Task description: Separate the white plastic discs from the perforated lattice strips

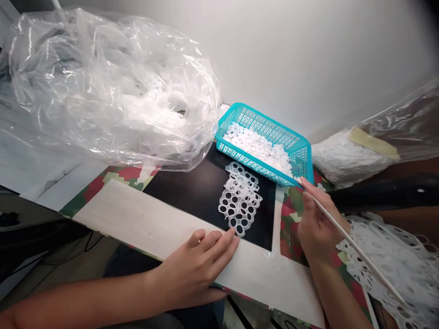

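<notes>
My left hand (202,262) lies with its fingers stretched out over the pale board. Its fingertips touch the near end of several white sheets full of round holes (240,198), which overlap in a row on a black mat (185,196). My right hand (320,224) is closed round a long thin white stick (356,253), held at a slant. The front tip of the stick is at the near right corner of a turquoise plastic basket (264,167). Small white round discs (260,146) are heaped in that basket. Whether a disc is on the stick's tip I cannot tell.
A big clear plastic bag (113,91) with white contents bulges at the back left. Another bag (353,155) with white pieces stands right of the basket. Loose sheets with holes (394,265) are piled at the right. A pale board (137,210) runs along the front edge.
</notes>
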`<state>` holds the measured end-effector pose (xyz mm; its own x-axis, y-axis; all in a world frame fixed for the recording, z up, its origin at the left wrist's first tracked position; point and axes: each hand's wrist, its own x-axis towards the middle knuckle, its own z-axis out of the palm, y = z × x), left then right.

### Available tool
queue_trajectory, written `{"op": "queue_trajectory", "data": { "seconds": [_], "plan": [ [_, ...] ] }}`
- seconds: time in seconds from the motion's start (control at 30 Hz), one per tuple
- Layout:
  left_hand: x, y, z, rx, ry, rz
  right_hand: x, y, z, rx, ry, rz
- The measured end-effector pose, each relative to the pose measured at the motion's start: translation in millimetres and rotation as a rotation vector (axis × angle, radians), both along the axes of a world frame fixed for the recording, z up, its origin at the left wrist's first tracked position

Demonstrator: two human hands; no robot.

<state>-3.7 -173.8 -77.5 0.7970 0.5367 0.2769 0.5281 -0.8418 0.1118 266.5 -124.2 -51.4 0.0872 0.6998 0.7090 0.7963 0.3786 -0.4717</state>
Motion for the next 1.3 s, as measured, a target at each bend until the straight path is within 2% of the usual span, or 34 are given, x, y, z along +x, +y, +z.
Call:
{"op": "queue_trajectory", "data": {
  "seconds": [0.1,0.23,0.3,0.57,0.9,1.0,1.07,1.2,1.3],
  "plan": [
    [0.5,-0.8,-1.2,0.009,-0.179,-0.011,6.6,9.8,-3.4,-0.011,-0.065,-0.054],
    [1.9,-1.4,1.3,-0.136,-0.414,0.006,5.8,15.4,-3.6,-0.043,-0.088,-0.063],
    [2.8,-1.6,2.0,-0.178,-0.441,0.017,6.5,16.2,-4.3,-0.045,-0.063,-0.059],
    [4.7,-2.3,-1.8,-0.181,-0.472,0.056,14.5,18.7,-13.8,-0.089,-0.024,-0.054],
    [7.7,-2.5,-4.5,-0.143,-0.508,0.098,15.2,13.4,-11.3,-0.057,0.008,-0.044],
    [8.0,-2.8,-6.2,-0.127,-0.497,0.096,5.2,6.6,-7.7,-0.043,0.009,0.019],
    [8.3,-3.0,-5.9,-0.118,-0.492,0.097,-5.8,3.0,-7.2,-0.079,-0.020,0.110],
    [9.8,-3.0,-5.0,-0.078,-0.499,0.111,-26.0,2.2,-15.2,-0.283,-0.142,0.356],
    [10.7,-2.7,-6.3,-0.078,-0.528,0.107,-30.5,4.9,-22.2,-0.384,-0.099,0.427]
  ]
}}
